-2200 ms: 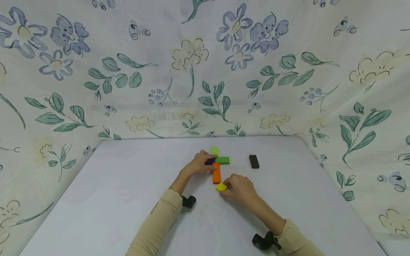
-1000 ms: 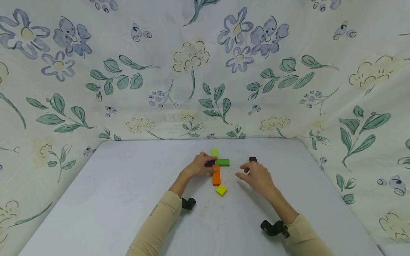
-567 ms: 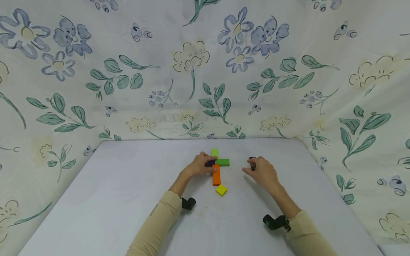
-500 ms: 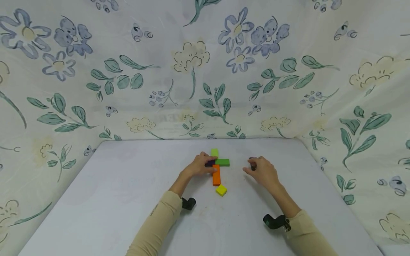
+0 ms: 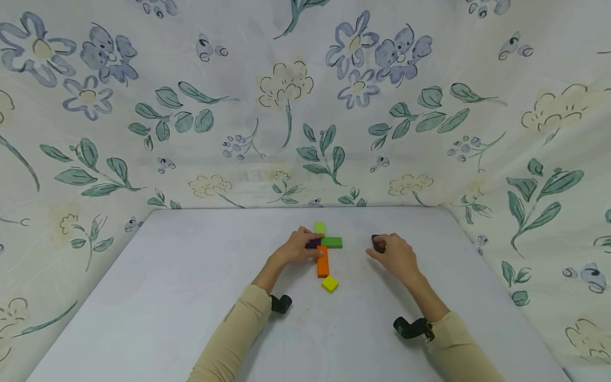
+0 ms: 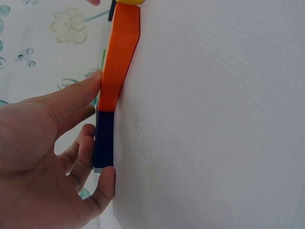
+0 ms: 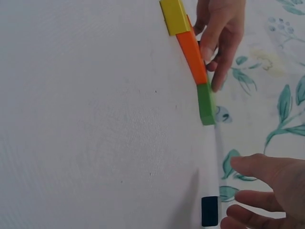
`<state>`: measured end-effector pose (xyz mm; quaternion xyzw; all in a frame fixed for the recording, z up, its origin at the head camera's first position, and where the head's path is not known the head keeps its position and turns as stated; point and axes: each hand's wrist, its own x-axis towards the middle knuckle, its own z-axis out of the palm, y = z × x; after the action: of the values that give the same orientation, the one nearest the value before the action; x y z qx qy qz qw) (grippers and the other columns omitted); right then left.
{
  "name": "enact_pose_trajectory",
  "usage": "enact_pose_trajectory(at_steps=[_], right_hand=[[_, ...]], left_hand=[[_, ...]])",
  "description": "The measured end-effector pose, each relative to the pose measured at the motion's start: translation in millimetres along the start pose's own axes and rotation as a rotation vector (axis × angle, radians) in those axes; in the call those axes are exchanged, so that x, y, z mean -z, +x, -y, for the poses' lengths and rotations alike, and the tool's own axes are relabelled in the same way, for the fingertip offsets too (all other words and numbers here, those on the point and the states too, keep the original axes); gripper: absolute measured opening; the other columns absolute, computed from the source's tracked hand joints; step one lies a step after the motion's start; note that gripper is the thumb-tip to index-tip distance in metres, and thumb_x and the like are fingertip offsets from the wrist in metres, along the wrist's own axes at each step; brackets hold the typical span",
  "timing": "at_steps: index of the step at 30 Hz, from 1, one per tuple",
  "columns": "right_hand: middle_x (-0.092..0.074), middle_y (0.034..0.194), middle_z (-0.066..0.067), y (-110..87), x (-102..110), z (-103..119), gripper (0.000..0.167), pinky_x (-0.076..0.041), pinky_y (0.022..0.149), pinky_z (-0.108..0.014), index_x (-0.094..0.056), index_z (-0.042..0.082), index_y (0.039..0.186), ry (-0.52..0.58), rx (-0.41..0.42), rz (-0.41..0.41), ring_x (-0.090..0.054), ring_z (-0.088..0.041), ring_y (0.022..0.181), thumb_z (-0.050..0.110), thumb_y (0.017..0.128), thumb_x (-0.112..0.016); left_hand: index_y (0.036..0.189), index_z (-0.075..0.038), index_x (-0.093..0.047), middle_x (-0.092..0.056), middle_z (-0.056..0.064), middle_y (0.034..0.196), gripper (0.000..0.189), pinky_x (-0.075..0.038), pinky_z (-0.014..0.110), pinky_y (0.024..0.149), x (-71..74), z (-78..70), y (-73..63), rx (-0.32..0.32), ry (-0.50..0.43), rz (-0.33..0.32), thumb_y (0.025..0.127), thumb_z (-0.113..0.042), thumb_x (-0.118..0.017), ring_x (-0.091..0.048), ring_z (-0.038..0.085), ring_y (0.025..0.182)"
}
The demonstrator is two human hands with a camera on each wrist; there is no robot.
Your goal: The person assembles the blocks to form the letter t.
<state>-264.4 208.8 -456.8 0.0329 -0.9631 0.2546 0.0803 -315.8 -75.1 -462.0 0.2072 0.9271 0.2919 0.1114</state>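
Note:
My left hand (image 5: 292, 248) rests on a cluster of small blocks, its thumb on the orange block (image 5: 323, 265). Its fingers lie along the dark blue block (image 6: 105, 140) in the left wrist view. A light green block (image 5: 319, 227) and a green block (image 5: 332, 243) adjoin them. Just below the orange one, a yellow block (image 5: 330, 284) lies turned at an angle. At the right, my right hand (image 5: 398, 257) reaches over a dark brown block (image 5: 376, 243), partly covering it. The right wrist view shows thumb and fingers spread beside this dark block (image 7: 209, 211).
All the blocks lie on a white table (image 5: 181, 297). Behind and at both sides hangs a floral cloth (image 5: 238, 106). A black wrist camera (image 5: 281, 303) sits on the left forearm, another black camera (image 5: 410, 328) on the right.
My right hand has let go of the yellow block and moved right and away to the dark brown block, drifting slightly further right lately. My left hand has stayed on the cluster.

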Motion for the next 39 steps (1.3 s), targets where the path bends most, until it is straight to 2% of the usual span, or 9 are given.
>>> enact_pose_trajectory(at_steps=[14,26,32,39], right_hand=[[-0.063,0.116,-0.025,8.4,-2.3,-7.6,0.067,-0.055,0.074,-0.048,-0.056,-0.004,0.133,-0.01,-0.038,-0.006,-0.064,-0.037,0.1,0.038,0.085,-0.074],[-0.063,0.116,-0.025,12.2,-6.9,-10.0,0.071,-0.055,0.078,-0.051,-0.051,-0.006,0.136,-0.021,-0.077,0.026,-0.064,-0.039,0.101,0.04,0.086,-0.073],[-0.064,0.114,-0.027,17.3,-9.3,-14.7,0.069,-0.054,0.083,-0.053,-0.051,-0.01,0.135,-0.002,-0.072,0.013,-0.063,-0.04,0.103,0.036,0.087,-0.072],[-0.065,0.107,-0.029,20.4,-12.4,-19.8,0.062,-0.052,0.082,-0.055,-0.055,-0.014,0.127,0.02,-0.045,-0.011,-0.063,-0.04,0.099,0.029,0.087,-0.073]], left_hand=[[0.141,-0.019,-0.055,-0.046,0.017,0.131,0.056,-0.041,0.041,0.095,0.0,0.8,2.8,0.016,-0.012,-0.009,0.089,-0.032,-0.072,-0.042,0.03,0.114],[0.142,-0.017,-0.054,-0.046,0.017,0.129,0.055,-0.04,0.038,0.093,0.4,-0.7,1.7,0.011,0.01,-0.002,0.091,-0.03,-0.069,-0.041,0.029,0.113],[0.142,-0.019,-0.054,-0.046,0.018,0.132,0.055,-0.04,0.041,0.096,1.8,-2.6,1.1,0.018,-0.007,0.003,0.091,-0.031,-0.07,-0.041,0.031,0.116],[0.141,-0.019,-0.055,-0.046,0.017,0.13,0.055,-0.041,0.041,0.095,0.1,0.3,2.1,0.019,-0.007,0.009,0.09,-0.033,-0.071,-0.042,0.03,0.115]])
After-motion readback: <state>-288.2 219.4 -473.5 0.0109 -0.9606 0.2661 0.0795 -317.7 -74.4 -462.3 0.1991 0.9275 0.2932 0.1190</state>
